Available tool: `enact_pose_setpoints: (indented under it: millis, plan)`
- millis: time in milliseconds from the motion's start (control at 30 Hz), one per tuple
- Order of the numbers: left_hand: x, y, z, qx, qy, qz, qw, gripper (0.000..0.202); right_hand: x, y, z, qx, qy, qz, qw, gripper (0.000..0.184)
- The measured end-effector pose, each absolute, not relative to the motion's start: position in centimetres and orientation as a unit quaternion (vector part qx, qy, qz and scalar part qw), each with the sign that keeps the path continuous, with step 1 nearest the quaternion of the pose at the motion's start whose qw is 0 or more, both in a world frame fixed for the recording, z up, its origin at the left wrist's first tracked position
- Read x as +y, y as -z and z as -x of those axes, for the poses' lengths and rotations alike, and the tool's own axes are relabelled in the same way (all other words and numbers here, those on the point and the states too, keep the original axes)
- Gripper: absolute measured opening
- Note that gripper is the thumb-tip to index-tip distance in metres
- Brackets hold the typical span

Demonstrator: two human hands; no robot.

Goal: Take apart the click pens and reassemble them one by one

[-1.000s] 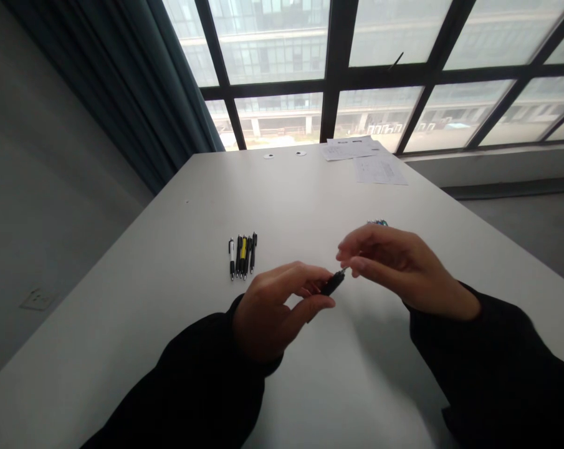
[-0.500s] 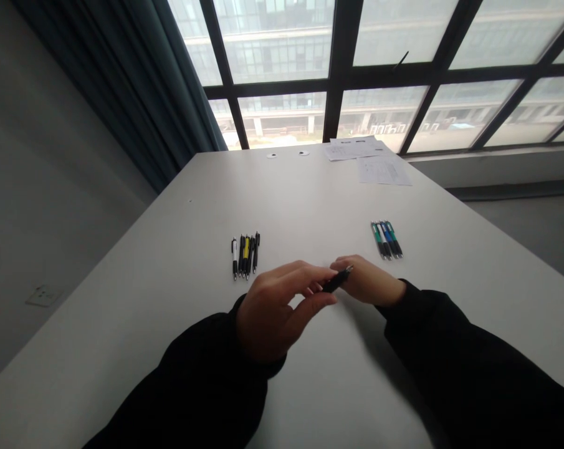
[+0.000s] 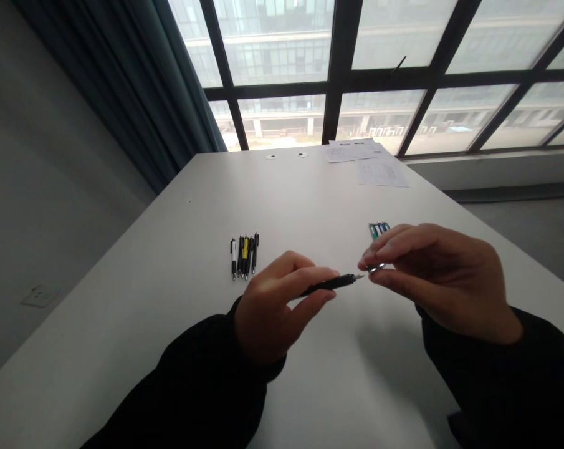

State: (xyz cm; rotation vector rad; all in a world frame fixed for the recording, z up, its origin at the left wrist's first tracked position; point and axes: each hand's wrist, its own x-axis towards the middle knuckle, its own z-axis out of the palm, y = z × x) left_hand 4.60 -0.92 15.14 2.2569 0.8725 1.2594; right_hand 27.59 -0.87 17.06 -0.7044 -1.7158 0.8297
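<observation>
My left hand (image 3: 279, 305) grips a black pen (image 3: 335, 283) between thumb and fingers, its thin bare tip pointing right. Just past that tip, my right hand (image 3: 443, 277) pinches a small shiny silver piece (image 3: 376, 267) that looks like a pen's metal nose cone. A small gap seems to separate the cone and the pen tip. Both hands are above the table, and the rear of the pen is hidden in my left hand.
Left of centre, several pens (image 3: 245, 255), mostly black, lie side by side on the white table (image 3: 282, 199). Behind my right hand, a second row of pens (image 3: 377, 229) is partly covered. Paper sheets (image 3: 356, 149) lie at the far edge by the window.
My right hand has come up from the tabletop and turned, now showing a silver piece in its fingers. The pen in my left hand has swung to nearly level.
</observation>
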Motion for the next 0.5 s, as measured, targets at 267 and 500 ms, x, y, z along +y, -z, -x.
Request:
enact_pose_setpoints:
  millis: [267, 500]
  plan:
    - [-0.94, -14.85, -4.48, 0.315, -0.444, -0.817, 0.188, 0.020, -1.26, -17.27, -27.12, -0.739, -0.330, 0.293, 0.509, 0.030]
    - [-0.94, -14.98, -4.51, 0.315, -0.441, -0.821, 0.180, 0.021, -1.32, -17.16, -27.18, -0.754, -0.301, 0.311, 0.495, 0.025]
